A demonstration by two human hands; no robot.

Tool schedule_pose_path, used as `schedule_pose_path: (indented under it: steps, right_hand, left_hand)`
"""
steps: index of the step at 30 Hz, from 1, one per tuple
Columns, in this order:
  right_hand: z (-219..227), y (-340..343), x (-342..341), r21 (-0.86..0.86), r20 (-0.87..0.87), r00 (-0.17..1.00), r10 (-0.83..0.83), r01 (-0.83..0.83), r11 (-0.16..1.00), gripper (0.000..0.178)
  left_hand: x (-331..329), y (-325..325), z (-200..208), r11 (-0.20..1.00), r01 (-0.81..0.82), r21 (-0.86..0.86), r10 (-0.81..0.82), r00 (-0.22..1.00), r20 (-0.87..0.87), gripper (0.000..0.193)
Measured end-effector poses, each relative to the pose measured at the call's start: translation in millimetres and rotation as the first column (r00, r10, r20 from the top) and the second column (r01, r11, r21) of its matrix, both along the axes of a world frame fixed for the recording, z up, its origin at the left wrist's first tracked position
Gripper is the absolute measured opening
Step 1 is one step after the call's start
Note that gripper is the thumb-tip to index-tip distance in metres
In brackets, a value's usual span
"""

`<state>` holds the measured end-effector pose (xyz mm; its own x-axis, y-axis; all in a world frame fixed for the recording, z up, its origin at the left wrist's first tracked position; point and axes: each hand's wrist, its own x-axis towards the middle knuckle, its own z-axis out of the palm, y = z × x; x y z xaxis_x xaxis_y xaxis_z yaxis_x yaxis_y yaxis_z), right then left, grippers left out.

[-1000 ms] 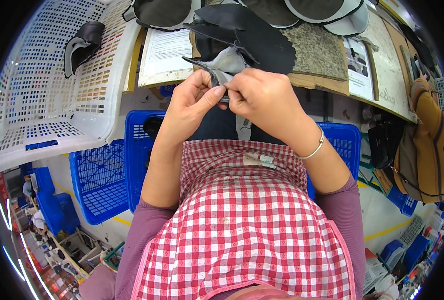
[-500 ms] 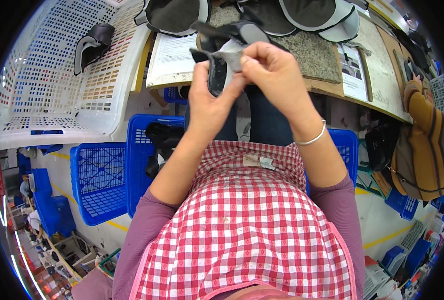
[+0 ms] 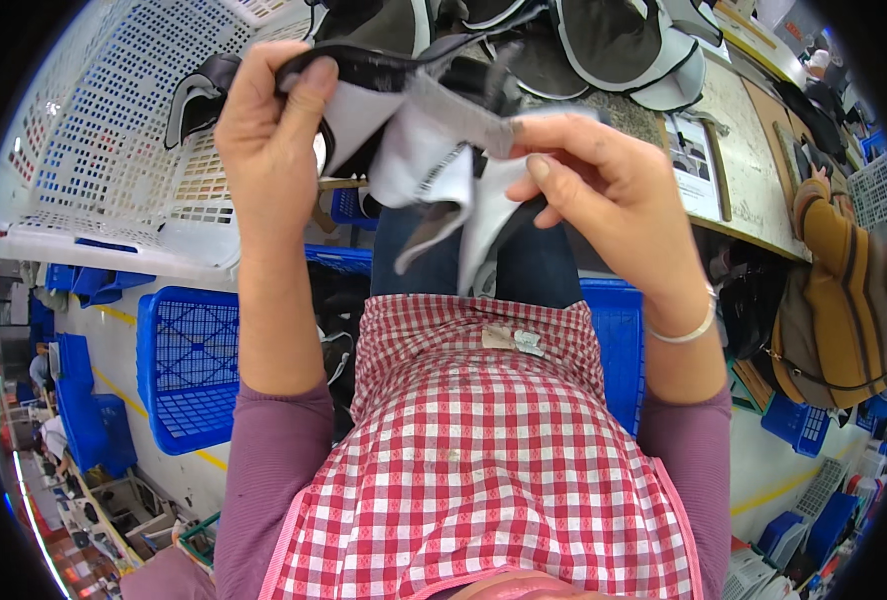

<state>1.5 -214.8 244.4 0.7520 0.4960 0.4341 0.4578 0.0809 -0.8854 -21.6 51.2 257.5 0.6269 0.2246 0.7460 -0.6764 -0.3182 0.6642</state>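
A floppy shoe upper, black outside with a white and grey lining, is stretched in the air between my hands over the near edge of the table. My left hand pinches its black edge between thumb and fingers. On the other side, my right hand has its fingertips closed on the grey edge and white lining. Loose white and grey flaps hang down between the hands, slightly blurred. Behind it on the table lie several dark uppers with pale grey rims.
A white plastic basket at the left holds another dark upper. Blue crates stand below it and beside my legs. The worktable bears a printed sheet. At right is a person in a brown striped sleeve.
My hands have moved apart, the left one left and up, the right one to the right. The upper, bunched between them before, is now spread out with its white lining showing.
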Motion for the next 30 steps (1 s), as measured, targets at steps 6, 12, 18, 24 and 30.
schedule_pose_path:
  steps: [6,12,18,24,30]
  right_hand:
    - [60,-25,17,-0.043,0.772,0.478,-0.420,0.698,0.715,0.030]
    - [81,-11,36,0.154,0.730,0.582,-0.358,0.371,0.916,0.035]
    - [56,31,30,-0.127,0.878,0.478,-0.016,0.264,0.956,0.025]
    - [21,45,37,-0.135,0.937,0.350,-0.006,0.378,0.916,0.011]
    - [-30,64,11,-0.155,0.935,0.342,0.094,0.156,0.975,0.010]
  left_hand:
    - [13,5,46,0.989,0.056,0.138,-0.046,0.996,-0.076,0.006]
    - [14,8,58,0.991,0.132,0.038,-0.121,0.970,-0.212,0.006]
    - [14,-3,24,0.931,0.273,0.243,-0.225,0.952,-0.207,0.013]
    - [18,5,-4,0.966,0.212,0.149,-0.165,0.947,-0.277,0.012]
    - [72,29,-80,0.995,0.077,-0.058,-0.093,0.926,-0.367,0.009]
